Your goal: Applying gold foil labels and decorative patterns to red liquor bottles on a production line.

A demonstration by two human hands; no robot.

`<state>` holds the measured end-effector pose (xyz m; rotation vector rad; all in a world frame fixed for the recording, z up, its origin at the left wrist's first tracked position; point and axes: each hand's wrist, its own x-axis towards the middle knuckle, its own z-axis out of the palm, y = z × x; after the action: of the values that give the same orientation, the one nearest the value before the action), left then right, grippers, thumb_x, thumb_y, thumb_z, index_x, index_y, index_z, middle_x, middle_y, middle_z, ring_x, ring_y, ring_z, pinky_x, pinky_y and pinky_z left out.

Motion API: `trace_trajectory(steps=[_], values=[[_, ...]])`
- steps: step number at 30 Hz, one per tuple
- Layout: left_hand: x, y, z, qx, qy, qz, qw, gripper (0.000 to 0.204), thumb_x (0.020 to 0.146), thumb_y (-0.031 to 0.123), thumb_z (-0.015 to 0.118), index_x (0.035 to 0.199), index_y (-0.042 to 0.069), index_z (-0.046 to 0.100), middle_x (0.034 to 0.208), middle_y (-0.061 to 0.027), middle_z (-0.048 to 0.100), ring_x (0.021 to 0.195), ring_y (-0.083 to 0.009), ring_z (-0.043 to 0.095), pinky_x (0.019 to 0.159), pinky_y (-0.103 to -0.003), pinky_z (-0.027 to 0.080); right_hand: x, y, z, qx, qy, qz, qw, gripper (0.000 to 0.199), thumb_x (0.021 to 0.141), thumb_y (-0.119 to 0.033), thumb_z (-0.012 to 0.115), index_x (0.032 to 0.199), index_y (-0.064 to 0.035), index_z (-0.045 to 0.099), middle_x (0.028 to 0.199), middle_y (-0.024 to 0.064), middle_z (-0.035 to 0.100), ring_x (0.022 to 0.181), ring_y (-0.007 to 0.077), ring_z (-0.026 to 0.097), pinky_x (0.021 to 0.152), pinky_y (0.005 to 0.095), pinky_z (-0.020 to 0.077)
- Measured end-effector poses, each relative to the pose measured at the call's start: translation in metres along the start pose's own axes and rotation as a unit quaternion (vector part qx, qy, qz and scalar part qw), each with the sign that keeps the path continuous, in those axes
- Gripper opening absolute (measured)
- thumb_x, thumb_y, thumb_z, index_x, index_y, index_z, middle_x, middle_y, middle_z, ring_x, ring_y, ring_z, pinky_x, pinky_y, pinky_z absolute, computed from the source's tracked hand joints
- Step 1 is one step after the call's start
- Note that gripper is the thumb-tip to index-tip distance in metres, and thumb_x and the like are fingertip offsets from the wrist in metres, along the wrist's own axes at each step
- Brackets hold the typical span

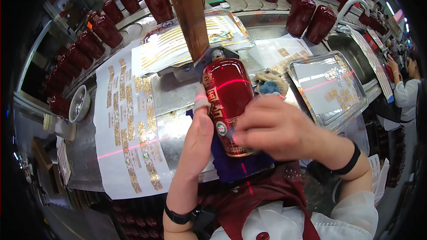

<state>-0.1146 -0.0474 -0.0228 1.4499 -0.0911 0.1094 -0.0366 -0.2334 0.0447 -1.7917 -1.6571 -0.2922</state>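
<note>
A glossy dark red bottle (231, 78) with gold and white decals lies tilted toward me, its neck at a dark holder (229, 52) below a wooden post. My left hand (199, 140) grips the bottle's left side, with pale fabric wrapped around a finger. Against the lower right of its face, my right hand (278, 126) is slightly blurred, its fingers curled together. A small bluish bit shows at those fingertips, too unclear to name. Under the bottle's lower end is a dark blue cloth (229, 169). Red laser lines cross the bottle.
A white sheet of gold decals (106, 151) covers the left table. On the right stand a clear tray (329, 120) with decals and a crumpled cloth (272, 82). A metal bowl (80, 103), a sink (356, 55) and several red bottles (106, 31) surround the table. Another person (407, 93) works far right.
</note>
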Motion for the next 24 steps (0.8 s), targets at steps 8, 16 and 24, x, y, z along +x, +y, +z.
trace_trajectory(steps=[8, 16, 24], values=[[0.003, -0.007, 0.011, 0.111, 0.078, 0.001, 0.991, 0.063, 0.092, 0.017, 0.064, 0.143, -0.005, 0.034, 0.135, -0.0149, 0.045, 0.119, -0.0198, 0.050, 0.100, -0.032, 0.041, -0.048, -0.011, -0.014, 0.040, 0.088, 0.128, 0.987, 0.030, 0.063, 0.006, 0.074, 0.092, -0.0018, 0.071, 0.086, 0.0113, 0.068, 0.073, 0.0238, 0.064, 0.063, 0.0322, 0.0503], [-0.003, 0.002, 0.013, 0.180, 0.034, 0.023, 0.983, 0.074, 0.078, 0.015, 0.074, 0.142, 0.000, 0.039, 0.145, -0.0195, 0.031, 0.132, -0.0303, 0.039, 0.106, -0.040, 0.036, -0.021, 0.004, -0.003, 0.074, 0.110, 0.206, 0.969, 0.029, 0.072, 0.002, 0.074, 0.100, -0.0013, 0.067, 0.088, 0.0130, 0.068, 0.080, 0.0264, 0.066, 0.070, 0.0330, 0.0520], [-0.001, -0.005, 0.020, 0.154, 0.064, 0.011, 0.986, 0.081, 0.073, 0.014, 0.077, 0.143, 0.006, 0.037, 0.145, -0.0205, 0.027, 0.135, -0.0349, 0.033, 0.109, -0.043, 0.032, -0.008, 0.005, 0.006, 0.060, 0.103, 0.154, 0.981, 0.028, 0.070, 0.003, 0.073, 0.097, -0.0023, 0.067, 0.085, 0.0110, 0.065, 0.077, 0.0273, 0.064, 0.065, 0.0337, 0.0502]])
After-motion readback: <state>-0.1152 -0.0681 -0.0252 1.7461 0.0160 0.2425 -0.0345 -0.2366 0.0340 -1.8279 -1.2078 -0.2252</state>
